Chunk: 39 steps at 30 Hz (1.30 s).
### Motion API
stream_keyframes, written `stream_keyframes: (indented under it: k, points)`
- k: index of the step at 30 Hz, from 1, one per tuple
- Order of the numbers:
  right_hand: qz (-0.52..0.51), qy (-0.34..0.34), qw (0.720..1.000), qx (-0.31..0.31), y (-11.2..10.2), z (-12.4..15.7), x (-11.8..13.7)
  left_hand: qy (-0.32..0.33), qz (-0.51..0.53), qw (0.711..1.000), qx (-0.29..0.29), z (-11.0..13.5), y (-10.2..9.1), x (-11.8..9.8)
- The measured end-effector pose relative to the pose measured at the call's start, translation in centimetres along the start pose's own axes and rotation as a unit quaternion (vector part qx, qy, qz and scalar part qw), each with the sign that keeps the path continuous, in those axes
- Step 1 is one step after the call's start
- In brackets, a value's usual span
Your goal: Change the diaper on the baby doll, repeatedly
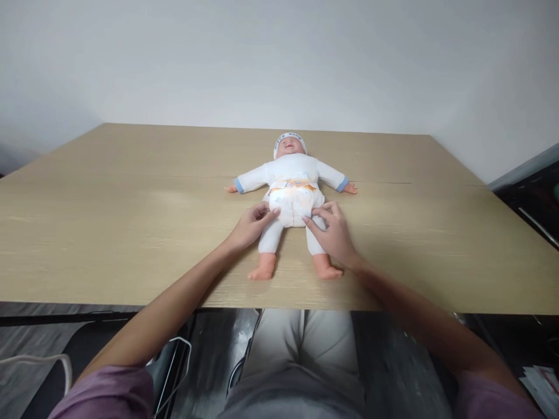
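Note:
A baby doll (290, 166) in a white suit with blue cuffs and a lettered white cap lies on its back, arms spread and feet towards me. Around its hips, over the suit, is a white diaper (292, 209) with an orange printed waistband. My left hand (251, 226) is at the diaper's left leg edge, thumb and fingers closed on it. At the opposite leg edge, my right hand (334, 233) pinches the diaper between thumb and fingers. The fingertips of both hands are partly hidden by the diaper and the doll's thighs.
The doll lies on a wide, light wooden table (131, 233) with a thin seam across it. A pale wall (262, 64) stands behind. Below the front edge are my lap, a white cable (39, 359) at left and papers (541, 387) at lower right.

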State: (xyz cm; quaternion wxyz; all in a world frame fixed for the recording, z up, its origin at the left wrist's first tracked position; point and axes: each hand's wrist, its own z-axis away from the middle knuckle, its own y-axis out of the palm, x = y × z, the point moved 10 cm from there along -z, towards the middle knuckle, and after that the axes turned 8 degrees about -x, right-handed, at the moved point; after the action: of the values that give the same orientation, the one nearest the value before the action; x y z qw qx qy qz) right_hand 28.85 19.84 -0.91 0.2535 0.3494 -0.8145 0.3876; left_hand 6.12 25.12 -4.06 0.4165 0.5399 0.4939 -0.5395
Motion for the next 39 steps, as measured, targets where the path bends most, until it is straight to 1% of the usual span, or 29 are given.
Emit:
stream_keyframes:
  k: [3,5,7,9,11,12,14,16,17,20,22,24,26,28,30,33,35,36,37,38,39]
  points:
    - [0.012,-0.011,1.000,0.012,-0.4,1.0,0.3,0.041,-0.059,0.997,-0.031,0.7,-0.2,-0.8]
    - [0.034,-0.034,0.999,0.020,-1.2,1.9,0.6,0.071,-0.127,0.986,-0.082,1.7,-0.9,-1.5]
    - [0.074,-0.068,0.995,0.017,-2.2,2.6,0.8,0.103,-0.186,0.971,-0.113,2.6,-1.3,-2.1]
    - [0.108,-0.093,0.990,0.012,-3.1,2.8,0.5,0.139,-0.213,0.960,-0.119,3.2,-1.7,-2.6]
    - [0.130,-0.094,0.987,0.008,-3.6,2.1,-0.8,0.177,-0.226,0.951,-0.118,2.8,-2.4,-2.7]
    - [0.140,-0.089,0.986,0.004,-3.6,1.2,-1.7,0.197,-0.239,0.943,-0.121,2.3,-2.9,-2.8]
    - [0.168,-0.076,0.983,-0.010,-3.4,-1.1,-3.7,0.234,-0.288,0.918,-0.137,0.5,-4.2,-2.8]
    - [0.200,-0.070,0.977,-0.022,-2.7,-3.9,-5.7,0.257,-0.348,0.890,-0.143,-2.1,-5.2,-2.7]
    - [0.214,-0.071,0.974,-0.023,-2.2,-5.3,-6.5,0.260,-0.371,0.881,-0.139,-3.6,-5.5,-2.5]
    - [0.237,-0.088,0.967,-0.005,-0.2,-8.6,-8.6,0.249,-0.407,0.870,-0.121,-7.8,-6.3,-1.7]
    - [0.242,-0.088,0.966,0.008,0.7,-9.7,-9.7,0.238,-0.415,0.869,-0.130,-9.6,-6.9,-1.3]
    - [0.246,-0.074,0.966,0.009,0.9,-10.1,-10.5,0.226,-0.411,0.871,-0.149,-10.6,-7.7,-0.9]
    - [0.248,-0.060,0.967,0.004,0.8,-10.1,-10.8,0.215,-0.406,0.873,-0.166,-10.8,-8.2,-0.6]
    - [0.247,-0.046,0.968,0.004,0.9,-10.1,-10.6,0.205,-0.411,0.871,-0.175,-10.8,-8.1,-0.5]
    - [0.239,-0.029,0.971,0.009,1.1,-10.0,-9.8,0.176,-0.423,0.871,-0.179,-10.7,-7.5,-0.6]
    - [0.193,0.011,0.981,0.010,0.9,-9.4,-7.7,0.089,-0.426,0.886,-0.158,-9.8,-6.4,-0.9]
    - [0.140,0.041,0.989,0.005,-0.5,-8.0,-6.2,0.040,-0.412,0.900,-0.138,-7.5,-5.7,-1.6]
    - [0.110,0.054,0.992,0.006,-1.6,-7.0,-5.4,0.031,-0.402,0.905,-0.135,-5.5,-5.3,-2.3]
    - [0.080,0.063,0.995,0.010,-2.9,-5.7,-4.6,0.033,-0.393,0.909,-0.135,-3.0,-4.9,-3.1]
    - [0.050,0.069,0.996,0.018,-4.4,-4.2,-3.9,0.045,-0.383,0.912,-0.142,0.1,-4.3,-4.0]
    - [0.025,0.075,0.996,0.034,-6.1,-2.5,-3.3,0.070,-0.372,0.912,-0.156,3.7,-3.6,-4.9]
